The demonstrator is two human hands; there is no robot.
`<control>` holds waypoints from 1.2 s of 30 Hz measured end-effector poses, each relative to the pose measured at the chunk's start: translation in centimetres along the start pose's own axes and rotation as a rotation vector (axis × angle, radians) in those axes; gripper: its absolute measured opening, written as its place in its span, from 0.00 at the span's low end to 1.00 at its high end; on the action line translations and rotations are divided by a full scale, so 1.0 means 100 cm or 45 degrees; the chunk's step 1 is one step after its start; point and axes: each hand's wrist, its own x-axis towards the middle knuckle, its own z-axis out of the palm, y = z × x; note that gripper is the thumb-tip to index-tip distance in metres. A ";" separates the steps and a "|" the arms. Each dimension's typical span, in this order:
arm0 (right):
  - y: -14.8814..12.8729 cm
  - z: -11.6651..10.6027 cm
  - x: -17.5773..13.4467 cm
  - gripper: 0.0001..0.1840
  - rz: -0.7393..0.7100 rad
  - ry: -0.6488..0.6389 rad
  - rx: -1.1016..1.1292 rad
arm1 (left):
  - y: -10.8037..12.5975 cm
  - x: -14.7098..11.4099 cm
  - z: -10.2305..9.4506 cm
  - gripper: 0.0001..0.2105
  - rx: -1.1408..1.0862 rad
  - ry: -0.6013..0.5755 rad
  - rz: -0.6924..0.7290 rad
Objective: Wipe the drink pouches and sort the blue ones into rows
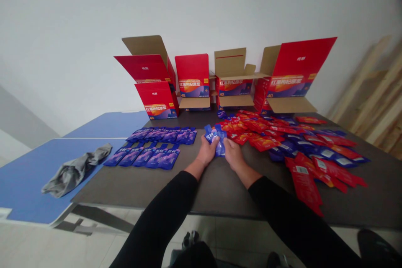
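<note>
Between my two hands are blue spouted pouches (220,147), a small overlapping bunch held above the dark table (188,192). My left hand (207,150) is closed on them from the left, thumb across the front. On the other side my right hand (233,153) grips their right edge. To the left lie blue pouches in two overlapping rows, a back row (161,135) and a front row (143,157). A mixed heap of red pouches (264,130) and blue pouches (289,147) spreads to the right of my hands.
Red-and-blue cartons stand along the back, flaps up: a stacked left pair (158,106), two in the middle (192,86) (235,88), and one at right (284,86). A grey cloth (73,173) lies on a blue table (37,176) at left. Wooden boards (370,88) lean at far right.
</note>
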 end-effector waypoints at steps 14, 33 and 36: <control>0.001 0.001 0.001 0.24 -0.127 -0.101 -0.042 | 0.012 -0.006 -0.002 0.39 0.247 -0.089 0.048; 0.007 0.003 0.004 0.27 -0.107 -0.106 -0.147 | 0.021 -0.028 -0.082 0.47 1.714 0.137 -0.183; 0.007 0.003 0.004 0.27 -0.125 -0.084 -0.161 | 0.024 -0.032 -0.085 0.44 1.774 0.138 -0.224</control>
